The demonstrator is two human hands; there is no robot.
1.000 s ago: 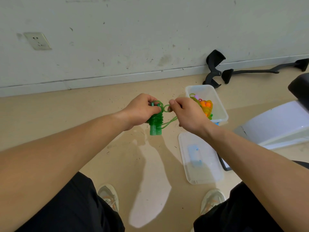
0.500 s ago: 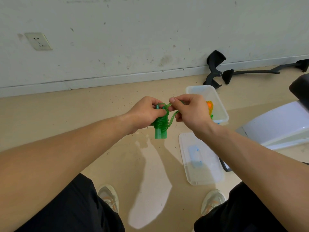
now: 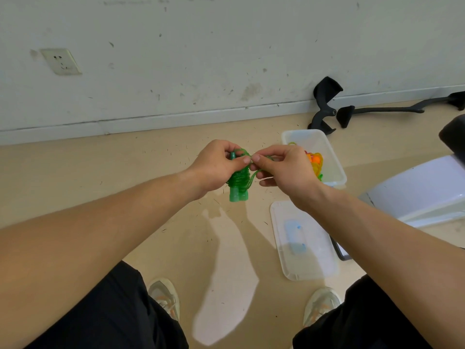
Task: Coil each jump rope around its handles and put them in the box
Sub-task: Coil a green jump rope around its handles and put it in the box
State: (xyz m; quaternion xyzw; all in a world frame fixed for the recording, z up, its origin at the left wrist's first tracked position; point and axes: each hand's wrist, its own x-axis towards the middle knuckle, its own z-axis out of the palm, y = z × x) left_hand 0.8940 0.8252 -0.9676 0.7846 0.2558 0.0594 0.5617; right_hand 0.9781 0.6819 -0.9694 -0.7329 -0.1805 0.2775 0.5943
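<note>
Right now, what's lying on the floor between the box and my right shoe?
A clear plastic lid lies flat between the box and your right shoe; the head view shows it.

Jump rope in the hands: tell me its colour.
The jump rope is translucent green, cord and handles alike, shown best in the head view.

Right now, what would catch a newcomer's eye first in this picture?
The green jump rope at the centre, coiled round its handles: the left hand grips it and the right hand pinches a strand of it. Then, right of the hands, the clear box on the floor with orange and yellow ropes inside, and its lid lying nearer the camera.
</note>
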